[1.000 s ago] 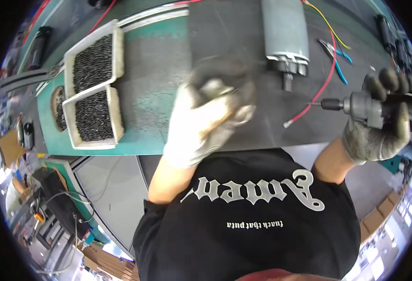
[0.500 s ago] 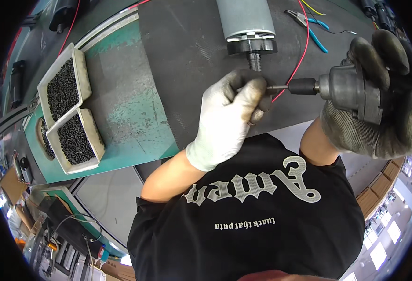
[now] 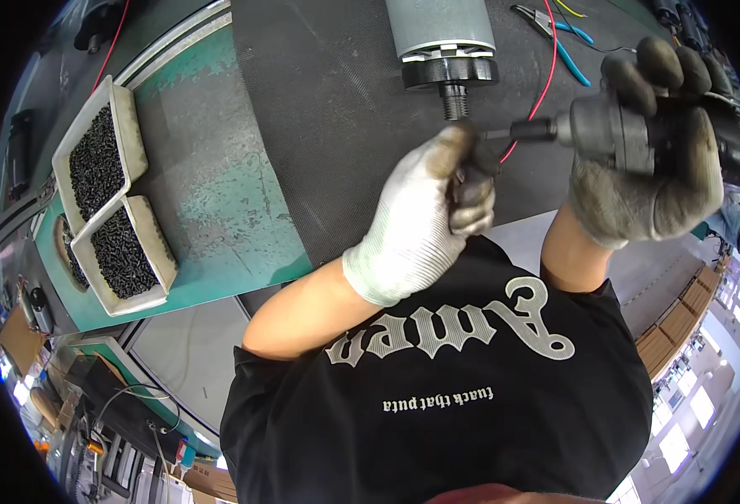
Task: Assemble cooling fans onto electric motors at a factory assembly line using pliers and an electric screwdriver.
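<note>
In my right gloved hand (image 3: 660,181) is a dark grey power screwdriver (image 3: 590,133), fingers wrapped round its body. Its bit points left, slightly blurred, with the tip at the fingers of my left gloved hand (image 3: 420,214). Those left fingers are curled and pinched together; whatever they hold is hidden. Just beyond them lies a silver-grey cylindrical motor (image 3: 441,29) with a black collar (image 3: 450,72) and a threaded shaft (image 3: 455,101) pointing toward me. The shaft's end is close to my left fingertips; I cannot tell whether they touch.
Two pale bins (image 3: 139,151) of small black screws stand on the green-topped bench (image 3: 218,193) at left. Blue-handled pliers (image 3: 570,57) lie on the black mat (image 3: 319,109) at far right. A red wire (image 3: 545,92) runs between the motor and the pliers.
The screwdriver and my right hand have shifted slightly left and away from me. My left hand has turned, its fingers curling tighter near the bit. The view has also shifted a little.
</note>
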{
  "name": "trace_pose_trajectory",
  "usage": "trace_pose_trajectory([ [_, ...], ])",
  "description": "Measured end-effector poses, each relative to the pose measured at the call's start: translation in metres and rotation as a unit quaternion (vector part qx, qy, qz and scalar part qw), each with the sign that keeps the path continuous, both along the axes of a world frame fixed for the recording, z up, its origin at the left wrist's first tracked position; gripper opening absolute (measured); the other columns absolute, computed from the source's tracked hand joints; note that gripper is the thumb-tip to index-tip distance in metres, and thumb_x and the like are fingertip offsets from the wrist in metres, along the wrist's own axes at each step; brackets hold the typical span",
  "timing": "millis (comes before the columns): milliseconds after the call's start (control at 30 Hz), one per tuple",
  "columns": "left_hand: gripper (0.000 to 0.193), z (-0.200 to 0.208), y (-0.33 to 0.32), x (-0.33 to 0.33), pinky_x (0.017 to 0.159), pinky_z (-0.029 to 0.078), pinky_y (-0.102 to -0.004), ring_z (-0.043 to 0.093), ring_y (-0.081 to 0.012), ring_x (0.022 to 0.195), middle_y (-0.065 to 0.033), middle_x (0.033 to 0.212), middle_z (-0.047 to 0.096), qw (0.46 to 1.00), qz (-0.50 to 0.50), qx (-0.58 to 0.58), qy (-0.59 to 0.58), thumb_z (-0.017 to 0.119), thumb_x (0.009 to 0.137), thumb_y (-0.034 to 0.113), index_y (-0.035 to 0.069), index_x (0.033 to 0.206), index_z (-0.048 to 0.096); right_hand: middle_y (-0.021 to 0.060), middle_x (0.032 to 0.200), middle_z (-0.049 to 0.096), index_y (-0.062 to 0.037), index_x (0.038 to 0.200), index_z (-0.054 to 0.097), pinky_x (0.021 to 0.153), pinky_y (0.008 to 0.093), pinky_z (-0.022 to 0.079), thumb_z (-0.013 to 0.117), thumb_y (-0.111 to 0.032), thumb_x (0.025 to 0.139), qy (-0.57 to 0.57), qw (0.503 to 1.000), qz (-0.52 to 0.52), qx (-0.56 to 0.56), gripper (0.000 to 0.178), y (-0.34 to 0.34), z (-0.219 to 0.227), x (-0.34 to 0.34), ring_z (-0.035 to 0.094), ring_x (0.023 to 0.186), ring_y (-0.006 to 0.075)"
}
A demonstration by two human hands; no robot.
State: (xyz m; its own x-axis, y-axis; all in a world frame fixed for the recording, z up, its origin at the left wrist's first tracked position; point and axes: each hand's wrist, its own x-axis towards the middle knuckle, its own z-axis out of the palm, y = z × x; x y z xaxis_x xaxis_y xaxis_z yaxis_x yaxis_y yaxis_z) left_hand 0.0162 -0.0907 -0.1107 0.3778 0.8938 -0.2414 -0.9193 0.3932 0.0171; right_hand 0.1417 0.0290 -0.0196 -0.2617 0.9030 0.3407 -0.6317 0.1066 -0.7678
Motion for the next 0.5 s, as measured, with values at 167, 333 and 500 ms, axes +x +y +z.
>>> trace_pose_trajectory([
  [167, 0.027, -0.021, 0.014, 0.000, 0.066, 0.044, -0.0286, 0.057, -0.0143, 0.078, -0.0014, 0.086, 0.061, 0.995, 0.086, -0.021, 0.056, 0.049, 0.102, 0.035, 0.008, 0.103, 0.055, 0.0131, 0.110, 0.058, 0.0000, 0.117, 0.052, 0.086, 0.0367, 0.045, 0.051, -0.009, 0.091, 0.012, 0.997, -0.057, 0.053, 0.027, 0.021, -0.025, -0.002, 0.054, 0.096, 0.0242],
  [333, 0.028, -0.017, 0.022, 0.000, 0.076, 0.050, -0.0281, 0.060, -0.0143, 0.083, -0.0051, 0.104, 0.063, 0.979, 0.127, -0.019, 0.159, 0.051, 0.102, 0.029, 0.004, 0.114, 0.055, 0.0133, 0.110, 0.058, 0.0008, 0.116, 0.052, 0.089, 0.0383, 0.046, 0.050, -0.009, 0.092, 0.092, 0.992, 0.074, 0.039, 0.026, 0.024, -0.036, -0.007, 0.055, 0.097, 0.0255],
  [500, 0.024, -0.023, 0.023, -0.002, 0.079, 0.052, -0.0261, 0.061, -0.0128, 0.088, -0.0059, 0.104, 0.064, 0.987, 0.118, -0.016, 0.105, 0.052, 0.101, 0.021, 0.003, 0.117, 0.055, 0.0125, 0.107, 0.058, -0.0019, 0.116, 0.053, 0.090, 0.0417, 0.048, 0.050, -0.007, 0.091, 0.026, 0.999, -0.045, 0.015, 0.025, 0.013, -0.033, -0.008, 0.055, 0.097, 0.0250],
])
